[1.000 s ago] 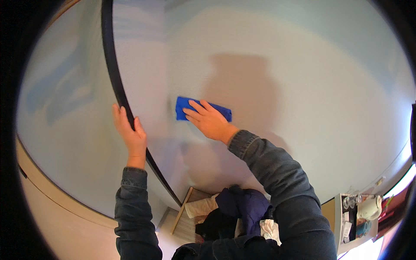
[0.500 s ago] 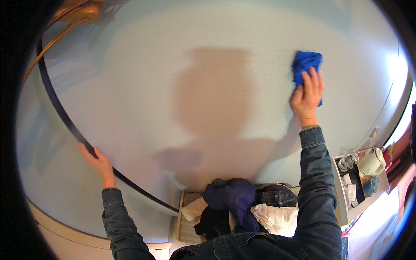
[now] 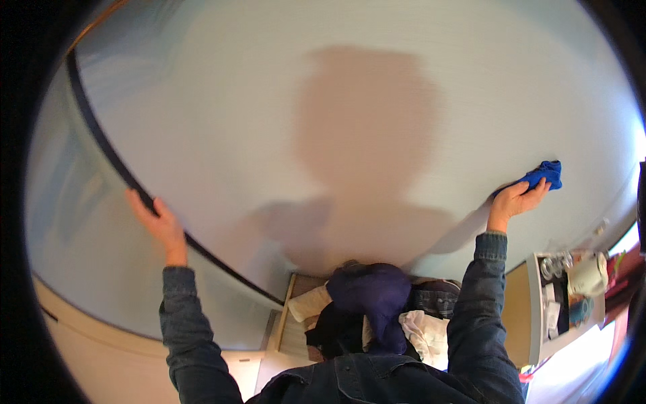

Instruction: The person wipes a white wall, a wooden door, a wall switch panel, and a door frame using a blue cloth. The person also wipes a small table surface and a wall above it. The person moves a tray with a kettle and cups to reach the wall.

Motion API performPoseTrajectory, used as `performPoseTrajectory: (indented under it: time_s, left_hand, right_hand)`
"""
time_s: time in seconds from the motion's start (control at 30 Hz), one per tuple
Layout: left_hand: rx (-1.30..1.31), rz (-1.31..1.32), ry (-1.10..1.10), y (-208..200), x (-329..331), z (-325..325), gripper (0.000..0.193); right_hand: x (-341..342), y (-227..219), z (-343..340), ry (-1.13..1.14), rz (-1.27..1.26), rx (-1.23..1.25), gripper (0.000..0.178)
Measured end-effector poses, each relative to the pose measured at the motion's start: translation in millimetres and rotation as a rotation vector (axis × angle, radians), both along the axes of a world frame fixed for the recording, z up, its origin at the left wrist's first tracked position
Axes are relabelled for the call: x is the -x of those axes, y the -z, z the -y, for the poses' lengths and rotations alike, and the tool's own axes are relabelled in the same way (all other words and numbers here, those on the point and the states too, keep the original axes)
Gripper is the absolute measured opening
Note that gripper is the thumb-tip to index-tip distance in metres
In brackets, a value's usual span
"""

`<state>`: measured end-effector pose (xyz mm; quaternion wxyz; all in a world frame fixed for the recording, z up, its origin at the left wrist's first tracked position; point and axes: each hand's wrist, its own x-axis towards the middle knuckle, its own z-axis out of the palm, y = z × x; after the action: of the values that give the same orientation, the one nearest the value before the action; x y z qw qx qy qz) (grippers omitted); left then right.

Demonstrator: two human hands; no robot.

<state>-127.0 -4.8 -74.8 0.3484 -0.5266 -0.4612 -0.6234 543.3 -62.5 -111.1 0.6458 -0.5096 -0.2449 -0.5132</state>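
Sleeves: both forearms wear dark blue denim and rise from the lower edge towards the wall ahead.
Pile of clothes: nearest, low in the middle between the two arms; dark purple, black and white pieces heaped together on a pale wooden surface.
Shelf: low on the right, a white unit holding small items, among them a pale cup and some clear glassware; details too small to tell.
Left hand: raised on the left, fingers stretched out and laid flat along the dark frame; it is not closed round anything, only pressing against the edge.
Dark frame: a thin black strip curving from the upper left down towards the middle, marking the edge of the pale panel; a second pale surface lies beyond it on the left.
Right hand: raised on the right, fingers curled round one end of the cloth and gripping it.
Blue cloth: bunched up, held in the right hand and pressed against the panel near its right edge, well apart from the left hand.
Pale panel: the large, smooth, light surface filling most of the view.
Shadow: a head-and-shoulders shape cast on the middle of the panel, between the two hands.
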Motion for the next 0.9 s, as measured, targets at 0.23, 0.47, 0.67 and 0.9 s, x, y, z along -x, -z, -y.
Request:
performPoseTrajectory:
  time_s: [0.23,0.47,0.67,0.9]
  left_hand:
    - [-0.028,-0.006,0.054,7,-1,-7,0.049]
    - [-0.037,-0.095,0.14,6,-2,-6,0.048]
    - [0.009,-0.196,0.215,13,4,-6,0.054]
    - [0.063,-0.45,0.338,51,64,-20,0.054]
  right_hand:
    - [156,-13,-45,-0.189,0.346,0.171,0.033]
    - [301,-40,-81,-0.473,0.595,0.368,0.038]
    - [466,-81,-102,-1.204,0.596,0.345,0.033]
    - [587,-87,-118,-1.483,0.306,0.134,0.044]
